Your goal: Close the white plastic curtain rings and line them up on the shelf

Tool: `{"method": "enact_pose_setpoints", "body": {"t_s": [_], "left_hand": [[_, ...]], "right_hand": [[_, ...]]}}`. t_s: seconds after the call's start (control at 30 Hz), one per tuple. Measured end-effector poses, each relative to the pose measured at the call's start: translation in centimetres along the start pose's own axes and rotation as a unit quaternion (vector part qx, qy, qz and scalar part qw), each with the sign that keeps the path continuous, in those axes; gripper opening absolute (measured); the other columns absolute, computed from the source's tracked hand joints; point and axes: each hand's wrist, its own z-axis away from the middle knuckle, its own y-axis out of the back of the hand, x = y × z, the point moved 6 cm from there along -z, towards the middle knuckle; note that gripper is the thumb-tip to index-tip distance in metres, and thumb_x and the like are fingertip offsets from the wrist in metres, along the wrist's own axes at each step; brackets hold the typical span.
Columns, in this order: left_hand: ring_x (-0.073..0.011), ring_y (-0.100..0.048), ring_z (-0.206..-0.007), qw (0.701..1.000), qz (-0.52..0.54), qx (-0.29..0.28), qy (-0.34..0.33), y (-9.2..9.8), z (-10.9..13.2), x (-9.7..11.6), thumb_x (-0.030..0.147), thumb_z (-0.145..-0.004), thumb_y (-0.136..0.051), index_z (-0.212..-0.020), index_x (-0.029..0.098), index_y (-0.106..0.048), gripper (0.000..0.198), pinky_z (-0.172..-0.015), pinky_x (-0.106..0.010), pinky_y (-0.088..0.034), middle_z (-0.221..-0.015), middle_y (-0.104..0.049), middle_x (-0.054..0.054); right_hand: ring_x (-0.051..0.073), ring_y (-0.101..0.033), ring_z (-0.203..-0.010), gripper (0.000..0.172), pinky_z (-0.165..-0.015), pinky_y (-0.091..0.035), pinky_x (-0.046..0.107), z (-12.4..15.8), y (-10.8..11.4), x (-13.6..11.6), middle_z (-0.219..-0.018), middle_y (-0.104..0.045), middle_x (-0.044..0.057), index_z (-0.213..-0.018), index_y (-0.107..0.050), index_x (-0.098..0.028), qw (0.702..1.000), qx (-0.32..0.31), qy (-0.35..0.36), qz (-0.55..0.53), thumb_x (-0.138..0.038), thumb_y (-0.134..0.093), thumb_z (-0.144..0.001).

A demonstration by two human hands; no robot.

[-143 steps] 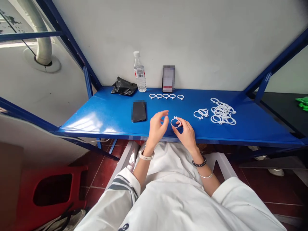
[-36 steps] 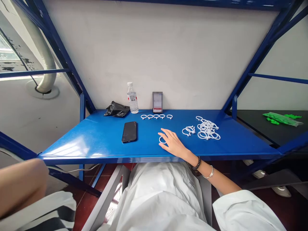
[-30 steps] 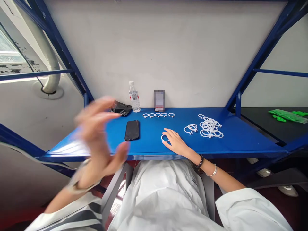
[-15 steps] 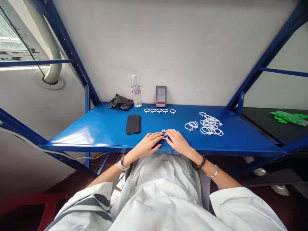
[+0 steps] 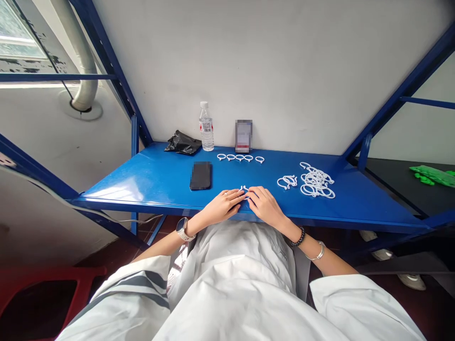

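Close to the near edge of the blue table (image 5: 159, 184), my left hand (image 5: 224, 204) and my right hand (image 5: 264, 203) are almost touching. Between their fingertips is a white plastic curtain ring (image 5: 245, 189), its two ends sticking up apart and the rest mostly covered by fingers. Both hands have their fingers closed on it, one at either side. Several similar rings (image 5: 240, 157) stand in a row farther back. To the right lie a small group of rings (image 5: 287, 182) and a larger tangled pile (image 5: 317, 181).
A black phone-like slab (image 5: 201, 175) lies left of my hands. Along the wall are a crumpled black plastic bag (image 5: 183, 142), a water bottle (image 5: 206, 128) and an upright phone (image 5: 243, 136). Blue frame bars flank the table. Green pieces in a bag (image 5: 433, 175) lie on a dark surface at right.
The view has tilted and shifted slightly, so the table things appear a little higher and farther right. Both hands stay on the same ring, with little change in their grip.
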Motion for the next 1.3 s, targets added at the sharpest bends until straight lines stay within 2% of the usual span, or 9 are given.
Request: {"method": "enact_pose_setpoints", "body": {"t_s": [0.23,0.43,0.8,0.97,1.07,1.17,1.3], "left_hand": [[-0.0304,-0.058,-0.132,0.999,-0.029,0.030,-0.010,-0.1,0.2,0.2,0.027,-0.106,-0.037,-0.136,0.013,-0.058,0.040,-0.105,-0.047,-0.052,-0.141,-0.061,-0.015],[-0.0294,-0.058,-0.132,0.999,-0.008,0.034,-0.011,0.1,0.3,0.0,0.028,-0.105,-0.040,-0.133,0.015,-0.060,0.037,-0.104,-0.046,-0.052,-0.140,-0.062,-0.015],[-0.0279,-0.060,-0.129,0.998,-0.032,0.048,-0.026,0.2,0.3,0.2,0.027,-0.105,-0.037,-0.129,0.015,-0.062,0.037,-0.101,-0.044,-0.054,-0.136,-0.065,-0.015],[-0.0303,-0.061,-0.128,0.996,-0.061,0.049,-0.034,0.0,0.4,0.6,0.026,-0.106,-0.034,-0.128,0.011,-0.063,0.039,-0.101,-0.045,-0.055,-0.137,-0.063,-0.017],[-0.0313,-0.058,-0.132,0.997,-0.064,0.037,-0.032,-0.2,0.5,0.7,0.025,-0.106,-0.035,-0.132,0.011,-0.061,0.039,-0.102,-0.046,-0.054,-0.141,-0.060,-0.017],[-0.0314,-0.055,-0.135,0.998,-0.046,0.028,-0.026,-0.4,0.6,0.8,0.025,-0.105,-0.037,-0.136,0.013,-0.058,0.039,-0.104,-0.048,-0.052,-0.143,-0.058,-0.017],[-0.0294,-0.057,-0.133,0.999,0.005,0.047,0.003,0.1,0.6,0.7,0.024,-0.104,-0.039,-0.136,0.016,-0.057,0.038,-0.104,-0.046,-0.053,-0.145,-0.056,-0.017]], "right_hand": [[0.025,-0.063,-0.097,0.026,-0.078,-0.050,0.037,0.9,-1.2,-2.0,-0.104,-0.072,0.013,-0.107,-0.066,-0.013,0.997,0.043,0.005,0.056,-0.015,-0.040,-0.101],[0.024,-0.063,-0.092,0.026,-0.075,-0.050,0.036,1.1,-1.2,-2.5,-0.098,-0.073,0.012,-0.098,-0.067,-0.013,0.993,0.079,0.022,0.090,-0.014,-0.042,-0.100],[0.023,-0.065,-0.097,0.029,-0.080,-0.055,0.036,0.7,-0.5,-2.1,-0.102,-0.074,0.011,-0.097,-0.070,-0.016,0.999,0.045,0.020,-0.002,-0.018,-0.042,-0.103],[0.025,-0.066,-0.106,0.031,-0.082,-0.056,0.038,1.7,-0.4,-2.1,-0.115,-0.074,0.014,-0.114,-0.069,-0.014,1.000,0.024,0.012,-0.012,-0.020,-0.041,-0.103],[0.027,-0.064,-0.114,0.034,-0.088,-0.056,0.041,2.4,-0.6,-2.0,-0.123,-0.071,0.015,-0.124,-0.067,-0.014,1.000,0.003,0.006,-0.015,-0.023,-0.041,-0.104],[0.027,-0.063,-0.118,0.036,-0.093,-0.056,0.043,2.9,-0.8,-1.8,-0.127,-0.070,0.015,-0.129,-0.066,-0.015,1.000,-0.010,0.006,-0.018,-0.024,-0.040,-0.104],[0.027,-0.062,-0.120,0.039,-0.096,-0.056,0.044,3.2,-0.9,-1.6,-0.131,-0.068,0.016,-0.133,-0.064,-0.015,1.000,-0.018,0.007,-0.022,-0.024,-0.040,-0.104]]}}
